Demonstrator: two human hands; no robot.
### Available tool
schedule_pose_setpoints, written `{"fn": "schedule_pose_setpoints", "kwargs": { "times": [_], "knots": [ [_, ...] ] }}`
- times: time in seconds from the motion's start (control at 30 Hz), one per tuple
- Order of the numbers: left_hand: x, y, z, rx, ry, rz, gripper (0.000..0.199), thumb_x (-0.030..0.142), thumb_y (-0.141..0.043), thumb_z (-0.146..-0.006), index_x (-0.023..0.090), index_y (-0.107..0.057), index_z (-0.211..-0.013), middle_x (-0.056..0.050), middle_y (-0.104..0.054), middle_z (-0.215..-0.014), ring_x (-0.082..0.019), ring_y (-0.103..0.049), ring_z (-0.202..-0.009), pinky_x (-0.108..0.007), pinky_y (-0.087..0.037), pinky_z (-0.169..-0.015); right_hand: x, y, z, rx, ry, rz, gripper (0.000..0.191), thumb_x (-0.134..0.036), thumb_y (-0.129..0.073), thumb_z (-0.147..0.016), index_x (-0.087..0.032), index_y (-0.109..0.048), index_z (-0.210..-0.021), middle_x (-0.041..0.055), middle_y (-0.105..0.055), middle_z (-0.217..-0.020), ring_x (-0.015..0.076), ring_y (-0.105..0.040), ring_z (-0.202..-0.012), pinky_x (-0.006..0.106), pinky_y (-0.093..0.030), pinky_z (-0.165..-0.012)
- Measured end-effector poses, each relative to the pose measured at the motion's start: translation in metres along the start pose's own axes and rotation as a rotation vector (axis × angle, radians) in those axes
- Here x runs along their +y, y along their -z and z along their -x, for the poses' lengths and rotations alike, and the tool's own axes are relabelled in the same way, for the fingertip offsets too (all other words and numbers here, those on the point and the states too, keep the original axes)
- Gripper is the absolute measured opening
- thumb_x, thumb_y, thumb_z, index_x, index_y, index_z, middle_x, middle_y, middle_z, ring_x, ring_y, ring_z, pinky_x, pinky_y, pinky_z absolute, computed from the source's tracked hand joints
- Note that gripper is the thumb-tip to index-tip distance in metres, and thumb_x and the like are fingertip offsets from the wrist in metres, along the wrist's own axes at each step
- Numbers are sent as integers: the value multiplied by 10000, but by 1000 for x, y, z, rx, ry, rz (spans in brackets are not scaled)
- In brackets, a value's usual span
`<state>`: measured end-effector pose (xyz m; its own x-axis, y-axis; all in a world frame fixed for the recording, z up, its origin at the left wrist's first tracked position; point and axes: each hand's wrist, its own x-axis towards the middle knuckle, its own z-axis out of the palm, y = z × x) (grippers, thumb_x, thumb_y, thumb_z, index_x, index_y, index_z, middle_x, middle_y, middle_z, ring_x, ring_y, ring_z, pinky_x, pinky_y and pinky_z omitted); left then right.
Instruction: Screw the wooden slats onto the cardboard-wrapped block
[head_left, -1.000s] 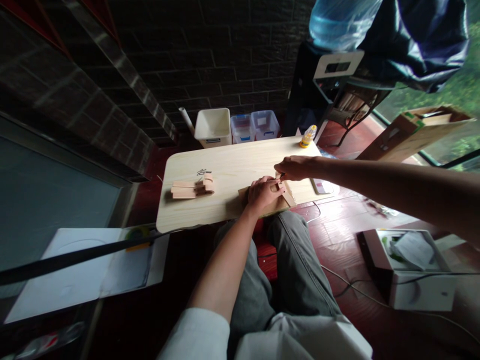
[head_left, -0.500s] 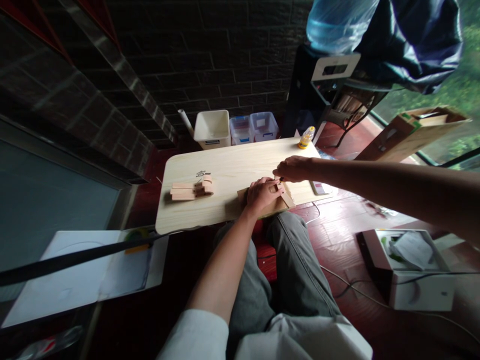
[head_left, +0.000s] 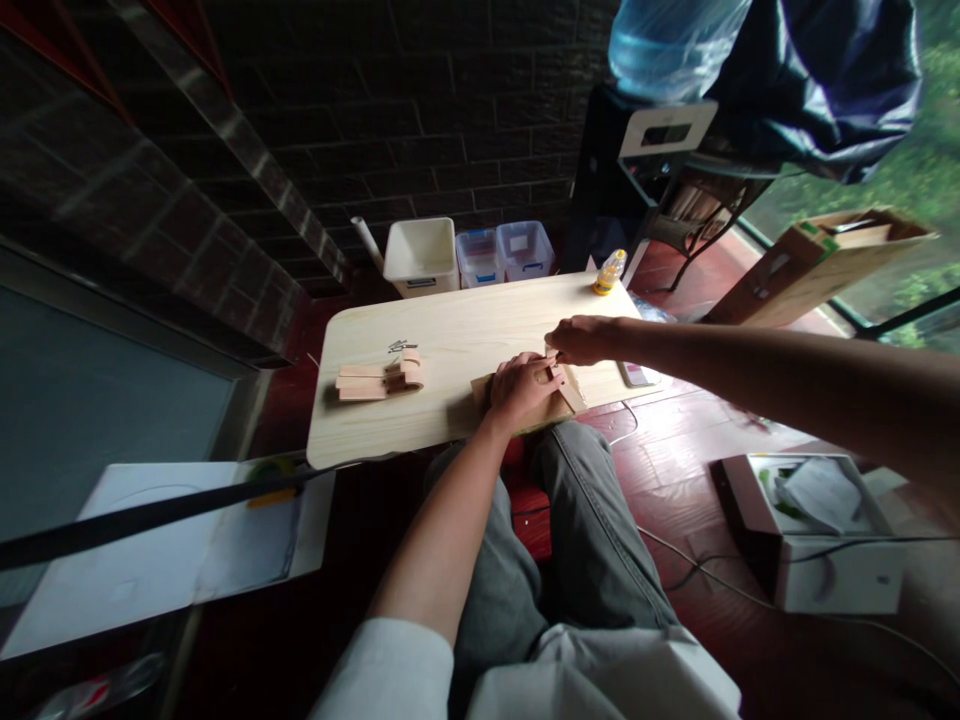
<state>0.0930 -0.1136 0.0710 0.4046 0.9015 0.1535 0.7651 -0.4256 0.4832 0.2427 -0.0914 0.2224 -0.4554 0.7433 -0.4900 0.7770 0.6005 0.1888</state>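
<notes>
My left hand (head_left: 525, 386) presses down on a small wooden strip (head_left: 571, 396), its fingers curled against the wood. Under that strip is a wider brown board (head_left: 481, 397) at the table's near edge. Just beyond the left fingertips, my right hand (head_left: 581, 340) is closed in a fist over the far end of the strip. A slim tool seems to be in that fist, but the fingers hide most of it and its kind is unclear. On the left part of the table lie cut wooden pieces (head_left: 375, 380), with several thin metal pieces (head_left: 403, 346) just behind them.
The pale wooden table (head_left: 465, 325) stands before my knees. A yellow-capped bottle (head_left: 610, 272) is at its far right corner, and a flat pale object (head_left: 637, 374) at its right edge. Storage bins (head_left: 421, 256) line the wall. An open white box (head_left: 832, 540) sits on the floor, near cables.
My right fist has shifted and turned slightly at the strip's far end. My left hand stays pressed on the wood. The whole view has drifted slightly.
</notes>
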Motion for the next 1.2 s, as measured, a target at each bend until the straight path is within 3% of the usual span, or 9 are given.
{"fn": "schedule_pose_setpoints", "kwargs": {
  "times": [0.17,0.37,0.67,0.9,1.07,1.2],
  "knots": [
    [-1,0,0,-15,13,8,380,532,-702,-960,432,-716,-1326,7,-700,-1373,-241,-646,-1264,-396,-456,-1126,-3,7,5,0,14,9,431,-218,-644,-946,-39,-653,-1339,243,-774,-1188,294,-770,-977,322,-520,-746],
    [-2,-1,1,6,12,18,361,527,-718,-951,418,-734,-1295,8,-705,-1355,-231,-656,-1241,-385,-465,-1110,1,18,12,-32,96,38,295,-179,-587,-999,-93,-706,-1254,206,-783,-1168,285,-755,-1006,328,-470,-751],
    [-3,-2,0,7,-14,14,356,522,-725,-947,403,-732,-1284,22,-711,-1357,-229,-654,-1250,-383,-473,-1098,5,7,5,-25,118,63,314,-248,-583,-1029,-71,-695,-1263,226,-775,-1137,276,-742,-968,325,-435,-737],
    [-3,-3,-1,3,-9,2,374,517,-733,-945,389,-730,-1296,6,-712,-1353,-234,-657,-1242,-385,-472,-1093,6,4,-1,-18,73,43,361,-285,-578,-1015,-50,-692,-1263,241,-772,-1167,290,-745,-983,333,-485,-773],
    [-4,-5,-1,16,-13,7,371,516,-721,-953,374,-734,-1295,-4,-717,-1339,-236,-666,-1222,-396,-466,-1093,1,7,2,-46,17,8,371,-264,-592,-989,-3,-708,-1226,268,-776,-1119,288,-756,-908,318,-479,-694],
    [-3,-2,-1,-2,0,15,383,526,-701,-965,392,-721,-1323,2,-702,-1372,-229,-655,-1241,-388,-455,-1111,-2,10,3,-42,11,-12,437,-254,-616,-974,5,-647,-1324,269,-768,-1172,289,-750,-951,310,-474,-689]
  ]
}}
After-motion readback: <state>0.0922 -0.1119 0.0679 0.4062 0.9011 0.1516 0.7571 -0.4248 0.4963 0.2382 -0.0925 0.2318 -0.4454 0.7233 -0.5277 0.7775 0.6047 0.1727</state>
